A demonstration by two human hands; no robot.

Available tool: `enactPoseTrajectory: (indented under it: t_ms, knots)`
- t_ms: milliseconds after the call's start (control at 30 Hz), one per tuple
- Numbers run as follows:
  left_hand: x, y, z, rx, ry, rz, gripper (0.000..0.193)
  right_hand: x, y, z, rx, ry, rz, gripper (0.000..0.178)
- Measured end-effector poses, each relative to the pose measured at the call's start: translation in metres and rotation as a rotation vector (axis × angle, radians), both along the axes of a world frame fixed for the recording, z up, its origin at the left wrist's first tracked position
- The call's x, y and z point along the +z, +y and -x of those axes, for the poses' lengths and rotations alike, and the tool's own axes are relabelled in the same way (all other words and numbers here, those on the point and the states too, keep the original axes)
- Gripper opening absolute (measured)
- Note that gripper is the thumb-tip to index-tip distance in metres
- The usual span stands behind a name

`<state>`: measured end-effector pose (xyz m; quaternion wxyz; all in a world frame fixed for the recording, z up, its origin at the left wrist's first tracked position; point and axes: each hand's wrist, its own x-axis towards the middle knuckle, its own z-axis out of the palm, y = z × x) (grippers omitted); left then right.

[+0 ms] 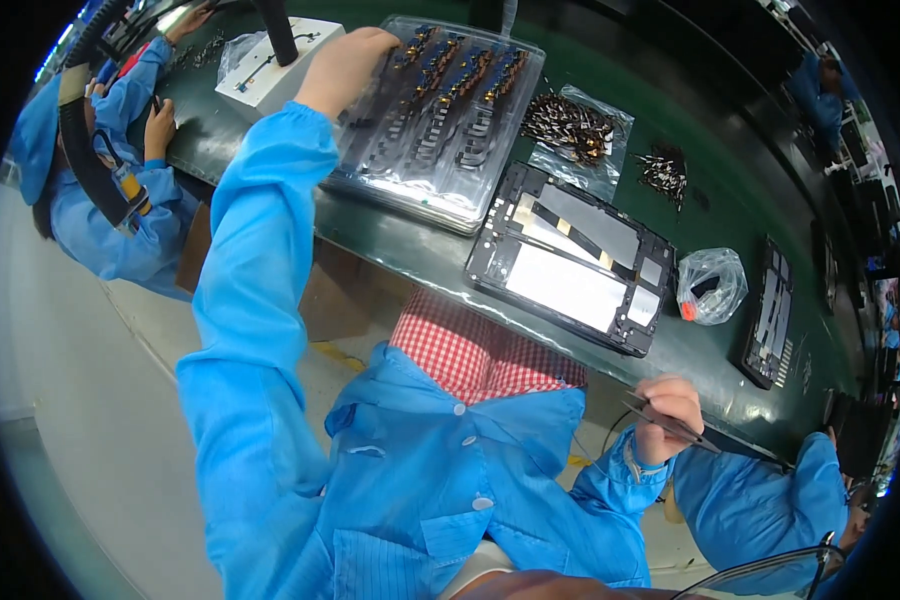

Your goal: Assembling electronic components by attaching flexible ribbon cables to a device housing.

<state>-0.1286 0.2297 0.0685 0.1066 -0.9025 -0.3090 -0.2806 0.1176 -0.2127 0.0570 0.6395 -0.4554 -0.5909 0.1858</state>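
Observation:
My left hand [350, 68] reaches out to the far left corner of a clear plastic tray [410, 188]. Its fingers are curled together beside the top end of the leftmost row of small flex cables [438, 65]; whatever lies between the fingertips is hidden. Dark tweezers [678, 428] are held in my right hand [667, 412], just off the bench's front edge. Between the tray and that hand, an opened tablet housing [570, 262] lies on the bench, its silver panels and black strips facing up.
Beyond the housing, a heap of small dark parts [570, 128] lies on a plastic bag, with a smaller pile [663, 175] beside it. Rightward are a clear bag [712, 285] and another device housing [768, 318]. A white box [260, 75] stands far left. Co-workers sit on both sides.

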Motion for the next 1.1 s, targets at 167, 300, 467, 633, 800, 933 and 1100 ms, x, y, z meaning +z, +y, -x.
enactPoseTrajectory:
  t_ms: [167, 300, 467, 633, 800, 933, 1100]
  knots:
    - [0.052, -0.066, 0.022, -0.100, -0.273, -0.119, 0.022, -0.002, 0.005, 0.010, -0.013, 0.343, -0.132, 0.015]
    - [0.069, -0.152, 0.013, -0.213, -0.341, -0.283, 0.019, -0.009, 0.025, 0.035, 0.083, 0.567, 0.060, 0.011]
    - [0.038, -0.227, -0.006, -0.622, -0.159, -0.280, 0.023, -0.004, 0.079, 0.070, 0.284, 0.785, 0.440, 0.023]
    - [0.000, -0.256, -0.031, -0.762, -0.146, -0.220, 0.022, -0.003, 0.098, 0.076, 0.185, 0.876, 0.531, 0.026]
    - [0.001, -0.256, -0.045, -0.802, -0.241, 0.127, 0.023, -0.005, 0.091, 0.072, 0.006, 0.903, 0.478, 0.021]
    - [0.010, -0.249, -0.063, -0.664, -0.300, 0.392, 0.023, -0.003, 0.084, 0.069, -0.147, 0.570, 0.497, 0.018]
    - [0.014, -0.240, -0.067, -0.628, -0.303, 0.365, 0.024, 0.001, 0.086, 0.070, -0.281, 0.145, 0.424, 0.018]
